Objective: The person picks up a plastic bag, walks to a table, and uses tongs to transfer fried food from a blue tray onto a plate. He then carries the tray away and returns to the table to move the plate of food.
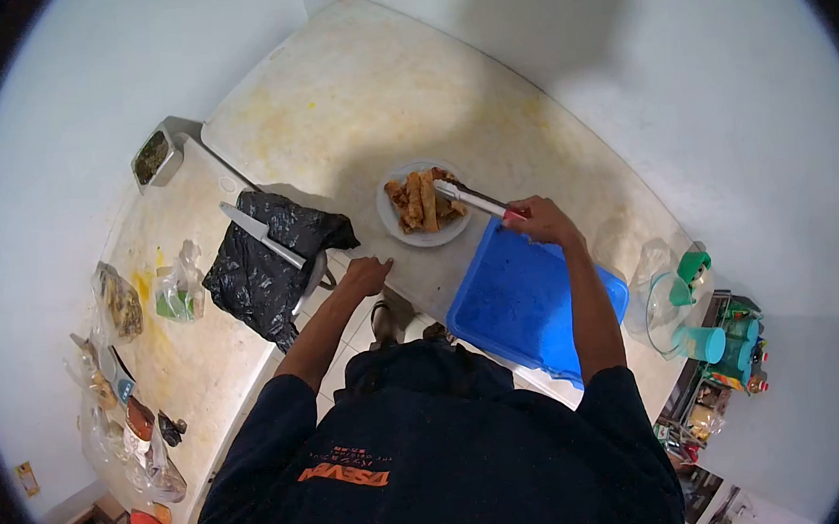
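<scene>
My right hand [540, 221] is closed round the red grip of a pair of metal tongs [474, 197]. The tongs' tips reach over the right side of a white plate [393, 231], right at the fried rolls [422, 201] piled on it. My left hand [369, 277] hangs at the counter's front edge, just below and left of the plate. It holds nothing, and one finger points out toward the counter. Under my right forearm lies a blue plastic lid or tray [521, 298], close to the plate.
A knife [262, 233] lies on a black plastic bag [244, 281] to the left. Beyond it stands a metal container [157, 159] of dark food. Several plastic bags of food [119, 303] line the left counter. Green cups [699, 343] and a clear bowl [660, 314] stand at right.
</scene>
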The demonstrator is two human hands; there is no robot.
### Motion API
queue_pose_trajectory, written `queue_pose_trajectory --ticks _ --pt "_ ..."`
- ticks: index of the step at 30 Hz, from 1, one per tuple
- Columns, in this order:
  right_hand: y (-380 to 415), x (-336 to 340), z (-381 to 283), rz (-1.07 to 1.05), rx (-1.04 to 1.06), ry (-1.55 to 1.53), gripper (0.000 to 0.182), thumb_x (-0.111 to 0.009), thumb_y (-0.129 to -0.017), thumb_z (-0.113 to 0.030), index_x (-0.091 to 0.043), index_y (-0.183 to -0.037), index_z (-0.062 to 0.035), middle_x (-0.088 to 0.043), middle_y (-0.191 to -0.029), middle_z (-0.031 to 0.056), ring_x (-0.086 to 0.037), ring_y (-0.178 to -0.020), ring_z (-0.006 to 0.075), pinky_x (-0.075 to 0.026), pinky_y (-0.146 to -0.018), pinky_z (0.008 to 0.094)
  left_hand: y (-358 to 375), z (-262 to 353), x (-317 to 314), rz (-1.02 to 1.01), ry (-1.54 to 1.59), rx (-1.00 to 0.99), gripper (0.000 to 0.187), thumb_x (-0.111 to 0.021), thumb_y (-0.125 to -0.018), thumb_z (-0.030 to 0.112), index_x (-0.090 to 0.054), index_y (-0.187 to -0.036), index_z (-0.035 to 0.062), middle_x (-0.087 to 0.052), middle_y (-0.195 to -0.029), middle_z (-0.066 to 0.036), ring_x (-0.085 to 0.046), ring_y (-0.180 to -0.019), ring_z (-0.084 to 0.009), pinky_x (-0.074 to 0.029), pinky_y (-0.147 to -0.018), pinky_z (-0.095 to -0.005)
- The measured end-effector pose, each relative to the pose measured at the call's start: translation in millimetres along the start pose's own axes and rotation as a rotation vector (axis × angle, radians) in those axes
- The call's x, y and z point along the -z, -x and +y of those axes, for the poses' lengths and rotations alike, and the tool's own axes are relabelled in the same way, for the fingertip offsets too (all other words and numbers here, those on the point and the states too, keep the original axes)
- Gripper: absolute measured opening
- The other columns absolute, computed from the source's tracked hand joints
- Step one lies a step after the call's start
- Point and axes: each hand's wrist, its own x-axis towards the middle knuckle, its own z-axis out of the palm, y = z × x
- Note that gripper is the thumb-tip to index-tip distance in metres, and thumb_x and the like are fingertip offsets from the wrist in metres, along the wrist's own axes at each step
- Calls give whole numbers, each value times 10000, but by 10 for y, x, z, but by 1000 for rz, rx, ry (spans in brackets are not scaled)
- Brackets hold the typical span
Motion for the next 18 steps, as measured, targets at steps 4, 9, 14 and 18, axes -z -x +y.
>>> queue_pose_trajectory --ticks 4,9,14,18 --pt "323 -294 236 311 39 -9 407 -703 -856 -368 -661 -1146 -86 -704 -819 125 -667 -759 250 -524 -721 408 92 16 125 32 7 -12 579 -602 -844 203 -488 -1408 139 -673 -1015 -180 -673 -938 -342 -544 -767 -466" --pt "1156 -758 545 701 -61 -210 579 -745 -837 -336 -559 -1302 -44 -702 -932 148 -683 -850 298 -525 -763 401 107 2 219 -18 82 22 518 -593 -856 215 -522 -1359 116 -671 -1002 -200 -671 -922 -364 -548 -771 -486" --pt "2029 -1573 1194 802 -346 -52 574 -738 -844 -352 -550 -1236 22 -676 -915 177 -672 -843 332 -519 -729 404 -24 132 198 -84 28 37 425 -602 -868 228 -578 -1262 72 -667 -993 -216 -672 -928 -364 -555 -788 -478" --pt "2422 -2213 1331 880 -530 -161 547 -755 -831 -354 -548 -1167 25 -661 -861 176 -667 -767 333 -509 -656 420 -122 319 296 -251 601 133 409 -584 -927 280 -568 -1211 -15 -673 -1006 -197 -681 -939 -338 -571 -775 -441"
